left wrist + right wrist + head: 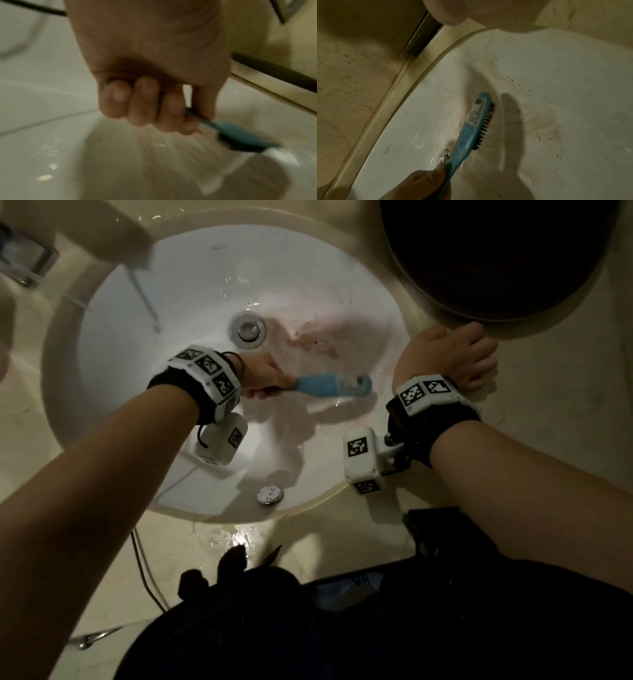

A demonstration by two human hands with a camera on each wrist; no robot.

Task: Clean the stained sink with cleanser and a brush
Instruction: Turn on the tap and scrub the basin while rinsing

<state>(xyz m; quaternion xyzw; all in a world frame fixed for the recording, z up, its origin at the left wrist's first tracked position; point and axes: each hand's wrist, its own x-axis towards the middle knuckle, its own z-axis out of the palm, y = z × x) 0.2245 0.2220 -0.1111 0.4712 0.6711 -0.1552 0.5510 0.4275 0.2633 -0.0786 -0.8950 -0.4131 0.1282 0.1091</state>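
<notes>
My left hand (263,374) grips the handle of a blue scrub brush (329,385) inside the white oval sink (144,289). The brush's black bristles (485,125) press on the basin wall at the right, beside a pinkish-brown stain (315,340) that spreads right of the drain (248,330). In the left wrist view my fingers (144,102) curl round the brush handle (240,134). My right hand (459,357) lies flat on the beige counter by the sink's right rim, fingers spread, holding nothing. No cleanser container is in view.
A dark round object (496,251) stands on the counter at the back right, just beyond my right hand. The tap (113,231) overhangs the basin at the back left. An overflow hole (270,495) sits on the near wall. Water pools on the front counter (236,537).
</notes>
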